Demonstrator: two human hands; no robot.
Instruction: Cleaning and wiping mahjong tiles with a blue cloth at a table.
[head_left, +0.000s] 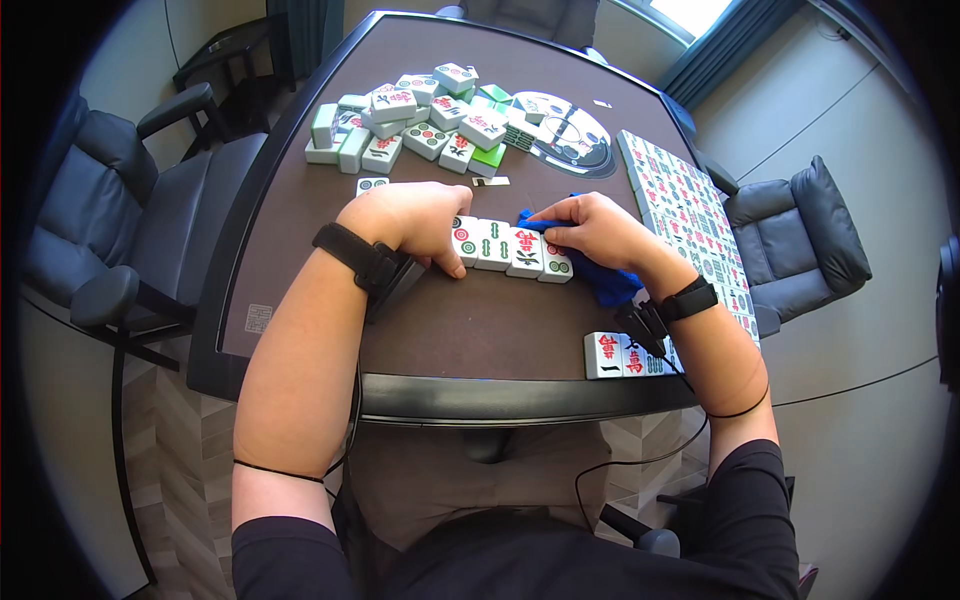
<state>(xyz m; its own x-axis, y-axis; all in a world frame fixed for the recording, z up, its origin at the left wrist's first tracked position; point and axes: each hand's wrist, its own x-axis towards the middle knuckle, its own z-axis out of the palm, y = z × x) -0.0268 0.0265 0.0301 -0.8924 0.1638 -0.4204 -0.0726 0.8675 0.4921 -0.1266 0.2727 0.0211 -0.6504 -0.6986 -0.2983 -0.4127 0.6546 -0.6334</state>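
Note:
A short row of mahjong tiles lies face up on the brown table mat before me. My left hand grips the row's left end, its thumb along the near side; the tiles under the palm are hidden. At the other end, my right hand pinches a blue cloth between thumb and fingers. Part of that cloth lies against the far edge of the rightmost tiles, and the rest hangs below the hand onto the mat.
A loose pile of tiles is heaped at the far left. Tiles in a tight face-up block line the right side. More tiles sit by the near edge, partly behind my right forearm. Chairs surround the table; a cable trails from my right wrist.

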